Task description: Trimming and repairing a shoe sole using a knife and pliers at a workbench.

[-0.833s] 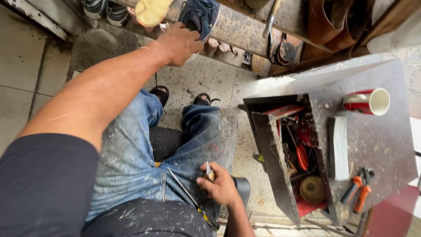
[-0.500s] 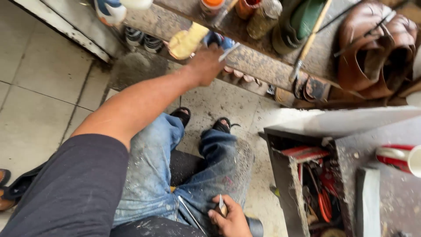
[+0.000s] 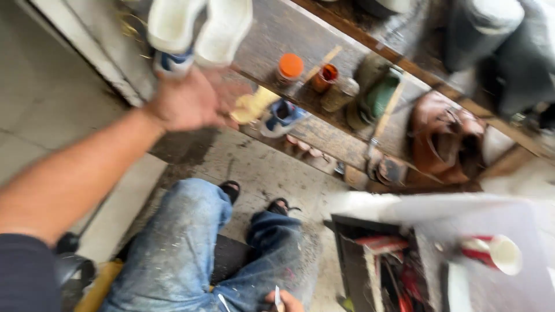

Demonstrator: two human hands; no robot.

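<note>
- Head view: your left hand point(image 3: 188, 104) was stretched far out in front of you, up at the front edge of a wooden shelf point(image 3: 272, 34), with your bare forearm running back toward the lower left.
- Motion blur smeared the hand; the fingers looked loosely curled, but I could not tell whether they had hold of anything.
- A pair of white shoes point(image 3: 199, 26) with a bit of blue at the heel sat soles-out on the shelf just above that hand, close to the knuckles; whether they touched was unclear.
- Just to the right of the hand were a yellowish shoe point(image 3: 254, 107) and, beside it, a small blue shoe point(image 3: 282, 117), both at the edge of a lower plank.
- Further right on the shelf stood an orange-lidded jar point(image 3: 289, 68), an open tin point(image 3: 325, 76) and a pair of brown leather boots point(image 3: 445, 138).
- Your right hand point(image 3: 284, 301) rested low at the bottom edge, on your jeans point(image 3: 179, 254); only its top showed, pinched closed around a thin pale tool point(image 3: 277, 297).
- Your sandalled feet point(image 3: 254, 199) were on the concrete floor.
- To your right, an open toolbox point(image 3: 381, 266) held red-handled tools, and a red and white cup point(image 3: 491, 253) lay on the grey top next to it.
</note>
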